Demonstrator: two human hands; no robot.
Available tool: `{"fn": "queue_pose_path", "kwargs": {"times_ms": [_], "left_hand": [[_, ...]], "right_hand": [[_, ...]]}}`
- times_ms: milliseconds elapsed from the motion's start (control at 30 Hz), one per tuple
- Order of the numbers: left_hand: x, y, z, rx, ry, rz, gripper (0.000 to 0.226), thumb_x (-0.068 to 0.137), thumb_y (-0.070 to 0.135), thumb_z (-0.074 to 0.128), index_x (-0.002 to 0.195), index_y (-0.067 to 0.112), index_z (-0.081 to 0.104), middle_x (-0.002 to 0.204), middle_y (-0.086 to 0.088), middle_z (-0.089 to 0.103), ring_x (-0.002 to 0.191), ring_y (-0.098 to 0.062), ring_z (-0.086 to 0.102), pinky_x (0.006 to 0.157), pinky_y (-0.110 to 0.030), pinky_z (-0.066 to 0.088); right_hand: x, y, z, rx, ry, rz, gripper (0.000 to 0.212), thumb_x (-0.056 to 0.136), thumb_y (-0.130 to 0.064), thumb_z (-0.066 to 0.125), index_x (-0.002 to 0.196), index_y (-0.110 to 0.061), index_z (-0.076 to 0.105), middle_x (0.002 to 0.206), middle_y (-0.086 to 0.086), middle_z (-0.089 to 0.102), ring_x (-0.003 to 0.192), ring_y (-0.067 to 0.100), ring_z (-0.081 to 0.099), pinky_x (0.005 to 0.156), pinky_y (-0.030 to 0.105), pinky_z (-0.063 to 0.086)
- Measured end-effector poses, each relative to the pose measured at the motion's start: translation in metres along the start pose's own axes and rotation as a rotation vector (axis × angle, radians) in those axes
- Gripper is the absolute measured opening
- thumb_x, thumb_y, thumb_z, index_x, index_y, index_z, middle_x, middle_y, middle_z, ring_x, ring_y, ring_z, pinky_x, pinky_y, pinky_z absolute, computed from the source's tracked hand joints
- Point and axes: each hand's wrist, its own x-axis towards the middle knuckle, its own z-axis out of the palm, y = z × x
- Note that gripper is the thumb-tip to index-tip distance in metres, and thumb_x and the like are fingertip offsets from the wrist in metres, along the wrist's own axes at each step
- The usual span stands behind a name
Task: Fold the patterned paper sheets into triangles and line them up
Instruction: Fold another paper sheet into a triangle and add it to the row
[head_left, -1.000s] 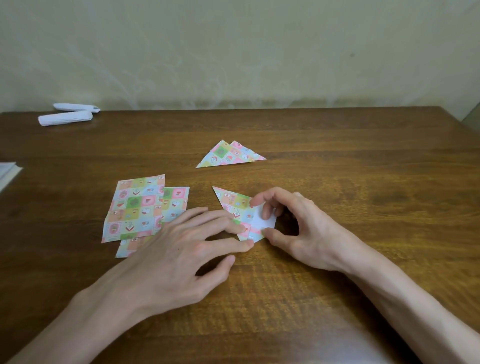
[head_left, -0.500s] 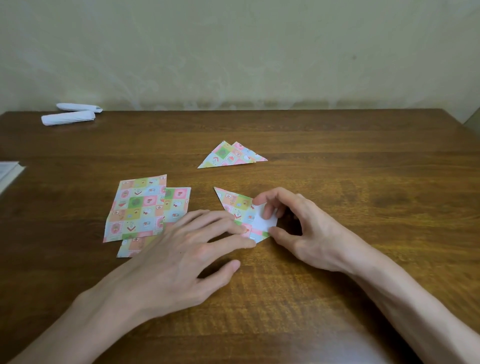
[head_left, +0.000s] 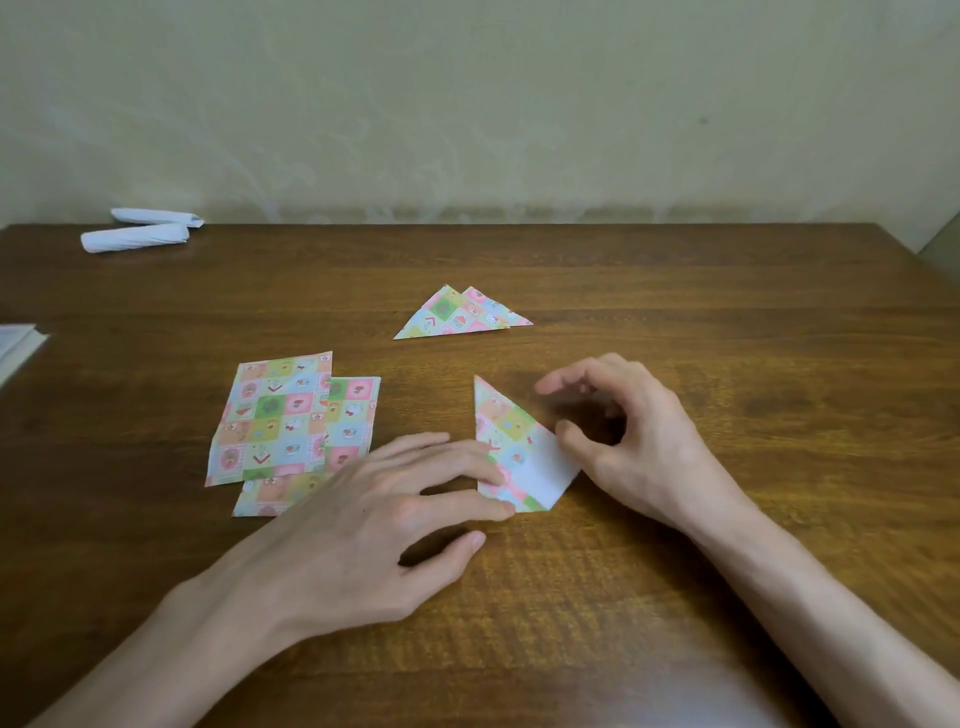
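A patterned sheet folded into a triangle (head_left: 511, 436) lies flat in the middle of the wooden table (head_left: 727, 364), with a white strip of its back showing along the lower right. My left hand (head_left: 374, 514) lies flat, its straight fingertips pressing the triangle's lower left edge. My right hand (head_left: 639, 431) hovers just right of the fold, fingers loosely curled and holding nothing, thumb close to the paper's right edge. Two unfolded patterned sheets (head_left: 275, 415) overlap to the left. Two folded triangles (head_left: 457, 314) overlap farther back.
Two white rolled paper pieces (head_left: 135, 239) lie at the back left near the wall. A pale flat object (head_left: 15, 343) pokes in at the left table edge. The table's right corner (head_left: 904, 239) is at the back right.
My right hand has let go of the folded flap and drawn back to the right. The sheet now lies flat as a triangle. My left hand stays pressed on it.
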Motion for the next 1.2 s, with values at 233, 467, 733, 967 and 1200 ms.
{"fn": "queue_pose_path", "kwargs": {"times_ms": [233,467,733,967,1200], "left_hand": [[0.007,0.001,0.004,-0.216,0.169,-0.105,0.019,0.104,0.024,0.061,0.119,0.031,0.071,0.118,0.018,0.061,0.113,-0.008,0.065,0.083,-0.039,0.056],[0.019,0.005,0.009,-0.230,0.255,-0.233,0.033,0.092,0.033,0.076,0.122,0.033,0.064,0.105,0.016,0.057,0.104,-0.006,0.064,0.082,-0.027,0.053],[0.017,-0.001,0.014,-0.023,0.206,-0.334,0.068,0.083,0.074,0.058,0.141,0.039,0.054,0.126,0.026,0.051,0.123,-0.003,0.049,0.100,-0.035,0.047],[0.019,0.005,0.011,-0.048,0.215,-0.372,0.057,0.094,0.055,0.054,0.149,0.043,0.044,0.119,0.027,0.056,0.120,-0.002,0.051,0.097,-0.035,0.050],[0.018,0.006,0.004,0.043,0.303,-0.368,0.076,0.096,0.019,0.065,0.160,0.039,0.028,0.132,0.017,0.048,0.119,-0.002,0.051,0.098,-0.020,0.041]], "right_hand": [[-0.001,-0.004,-0.010,-0.106,-0.202,-0.064,0.045,0.087,-0.026,0.075,0.124,-0.047,0.063,0.126,-0.028,0.057,0.127,-0.001,0.043,0.105,0.020,0.026],[-0.005,-0.010,-0.009,-0.106,-0.348,-0.145,0.058,0.083,-0.039,0.074,0.137,-0.050,0.056,0.142,-0.027,0.046,0.144,-0.003,0.028,0.116,0.036,0.020],[-0.005,-0.010,-0.004,-0.171,-0.312,-0.166,0.057,0.084,-0.045,0.077,0.136,-0.051,0.055,0.138,-0.028,0.046,0.140,0.000,0.029,0.113,0.036,0.023],[-0.005,-0.010,-0.003,-0.151,-0.285,-0.166,0.070,0.085,-0.048,0.077,0.147,-0.049,0.045,0.139,-0.031,0.044,0.140,-0.002,0.030,0.112,0.035,0.025],[-0.008,-0.010,-0.003,-0.040,-0.204,-0.154,0.085,0.078,-0.043,0.086,0.141,-0.045,0.030,0.140,-0.022,0.034,0.136,0.001,0.038,0.111,0.032,0.032]]}}
